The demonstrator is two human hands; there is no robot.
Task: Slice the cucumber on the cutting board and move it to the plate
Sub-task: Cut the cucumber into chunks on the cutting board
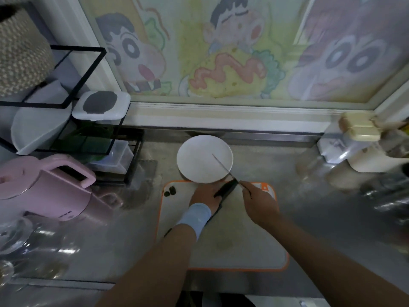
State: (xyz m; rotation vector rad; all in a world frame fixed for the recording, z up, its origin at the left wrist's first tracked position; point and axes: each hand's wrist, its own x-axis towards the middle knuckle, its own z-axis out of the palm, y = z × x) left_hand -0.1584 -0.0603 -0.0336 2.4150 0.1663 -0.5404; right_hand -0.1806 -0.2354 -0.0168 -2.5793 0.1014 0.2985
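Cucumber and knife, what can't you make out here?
- Cucumber: head view, mostly covered by the left hand; length unclear.
- Knife handle: hidden in the right hand.
- Two dark bits on the board: too small to identify.
- Far-right items: blurred.

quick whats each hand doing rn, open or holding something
Left hand: curled round the cucumber on the cutting board.
Right hand: grips the knife, blade out over the plate.
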